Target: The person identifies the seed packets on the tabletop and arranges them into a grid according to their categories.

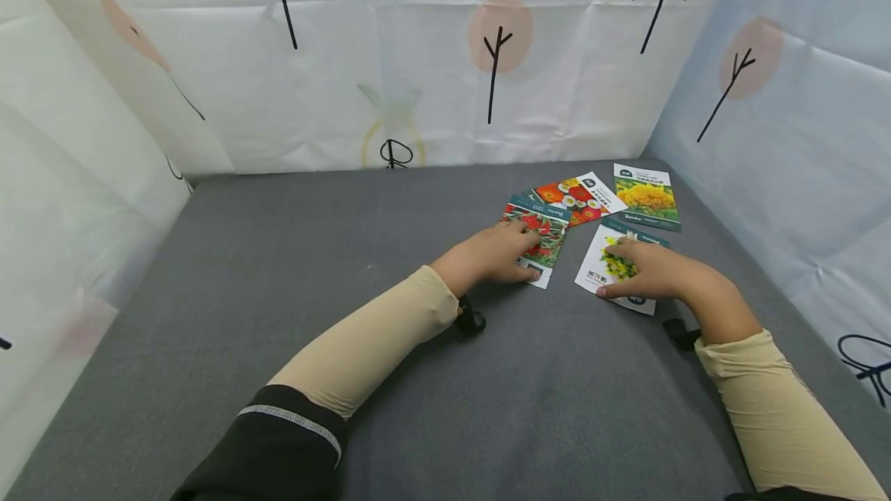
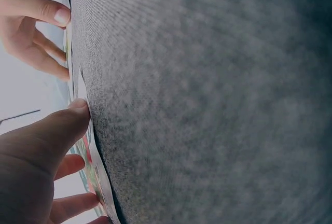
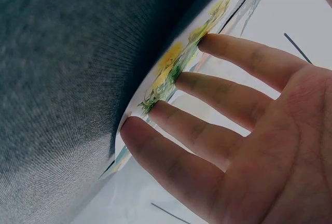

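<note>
My left hand (image 1: 500, 252) rests its fingertips on a flower-seed packet (image 1: 553, 242) with red blooms and a dark green band. In the left wrist view, thumb and fingers are spread along that packet's edge. To its right, my right hand (image 1: 657, 273) touches a white seed packet (image 1: 592, 263) with yellow flowers. The right wrist view shows its long fingers (image 3: 228, 97) nearly straight and apart, tips against the packet's printed face (image 3: 171, 60). Both packets lie on the grey cloth, partly covered by the hands.
Behind them lie a packet with red and orange flowers (image 1: 588, 199), overlapped by the left one, and a packet with a big yellow bloom (image 1: 646, 195). Grey cloth (image 1: 313, 253) covers the table. White printed fabric walls (image 1: 431, 83) stand at the back and sides.
</note>
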### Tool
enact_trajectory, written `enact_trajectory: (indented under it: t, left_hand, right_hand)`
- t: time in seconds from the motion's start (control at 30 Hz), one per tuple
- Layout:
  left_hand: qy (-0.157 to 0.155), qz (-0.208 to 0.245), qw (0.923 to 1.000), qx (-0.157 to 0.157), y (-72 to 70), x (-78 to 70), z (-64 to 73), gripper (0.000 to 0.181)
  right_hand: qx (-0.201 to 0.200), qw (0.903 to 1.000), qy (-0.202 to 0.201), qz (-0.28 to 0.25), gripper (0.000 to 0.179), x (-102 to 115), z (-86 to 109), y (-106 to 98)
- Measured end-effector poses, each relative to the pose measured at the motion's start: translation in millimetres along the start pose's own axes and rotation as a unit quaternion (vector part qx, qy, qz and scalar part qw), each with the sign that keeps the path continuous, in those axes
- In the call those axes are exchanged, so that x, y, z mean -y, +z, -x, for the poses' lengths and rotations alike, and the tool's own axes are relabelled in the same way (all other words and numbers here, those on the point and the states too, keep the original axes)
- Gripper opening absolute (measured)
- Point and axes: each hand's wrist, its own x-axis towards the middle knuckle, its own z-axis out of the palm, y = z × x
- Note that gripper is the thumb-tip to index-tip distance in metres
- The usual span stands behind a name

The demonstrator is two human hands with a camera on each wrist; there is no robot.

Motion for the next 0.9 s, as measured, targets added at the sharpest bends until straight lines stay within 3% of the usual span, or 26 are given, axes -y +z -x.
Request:
enact_trajectory:
  t: [0.27,0.9]
  left_hand:
    - [-0.018,0.009,0.9993,0.03,0.9,-2.2,-0.4,0.067]
    - [-0.023,0.018,0.9986,0.044,0.3,-0.9,1.0,0.066]
  right_hand:
    - [-0.004,1.0,-0.004,-0.003,0.094,-0.8,0.2,-0.1]
    - [0.002,0.9999,0.012,-0.003,0.093,3.7,-0.9,-1.3]
